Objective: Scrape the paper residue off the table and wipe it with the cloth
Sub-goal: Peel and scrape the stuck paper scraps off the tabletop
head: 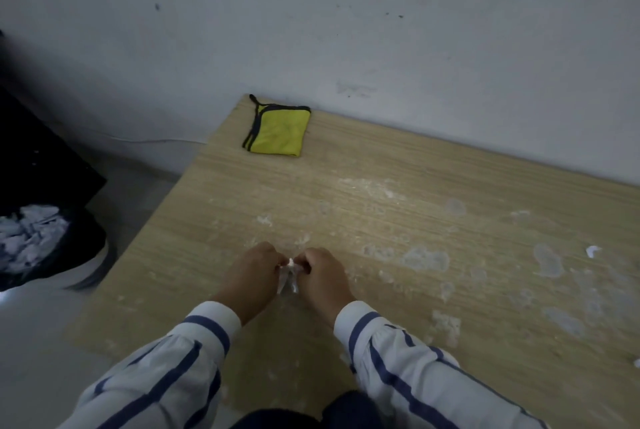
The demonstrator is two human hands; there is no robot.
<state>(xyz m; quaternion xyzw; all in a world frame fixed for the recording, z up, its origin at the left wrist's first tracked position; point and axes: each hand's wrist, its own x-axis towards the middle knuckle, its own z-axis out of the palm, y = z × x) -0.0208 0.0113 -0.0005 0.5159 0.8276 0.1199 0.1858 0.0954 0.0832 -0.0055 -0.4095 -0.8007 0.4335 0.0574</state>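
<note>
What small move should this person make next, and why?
Probably lift the small whitish piece away from the table and discard it, since the left hand and right hand both pinch it. Pale residue patches lie to the right, so wiping with the yellow cloth, folded at the far corner, seems premature.

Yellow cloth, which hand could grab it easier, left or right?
Probably left: the yellow cloth lies at the table's far left corner, nearer the left hand than the right hand. Both pinch a small whitish piece.
</note>
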